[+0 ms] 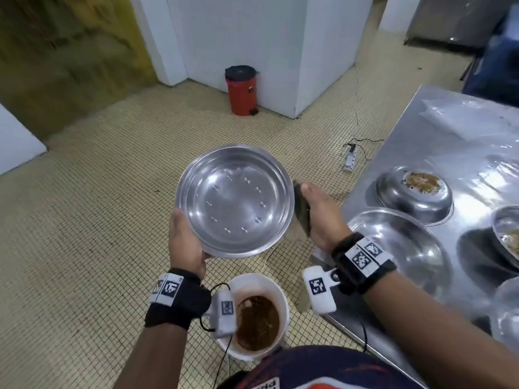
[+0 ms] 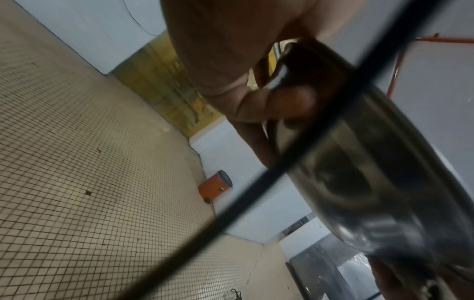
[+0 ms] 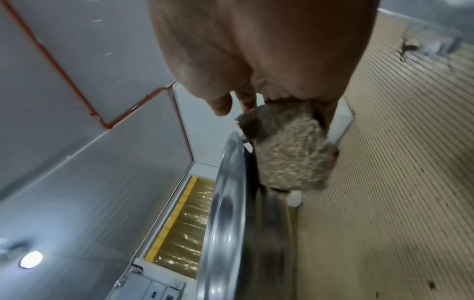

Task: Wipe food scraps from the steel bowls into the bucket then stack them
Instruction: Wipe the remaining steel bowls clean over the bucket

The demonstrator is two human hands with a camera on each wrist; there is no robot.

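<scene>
Nearest, white bucket [image 1: 278, 287] of brown scraps on the tiled floor, above it left hand [image 1: 186, 245] gripping the rim of a clean steel bowl [image 1: 234, 202], right hand [image 1: 323, 214] clutching a scouring pad [image 1: 302, 209] beside it, soiled bowls [image 1: 415, 195] on the steel table [image 1: 449, 122], red pedal bin [image 1: 241, 89] beyond.

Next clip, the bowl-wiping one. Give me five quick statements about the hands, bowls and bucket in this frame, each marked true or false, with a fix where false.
1. The left hand grips the rim of a steel bowl. True.
2. That bowl's inside holds a pile of brown scraps. False: it looks wiped clean.
3. The right hand holds a scrub pad beside the bowl's rim. True.
4. The white bucket on the floor is empty. False: brown scraps lie in it.
5. Every bowl on the steel table is clean. False: the upturned bowl has brown residue on its base.
</scene>
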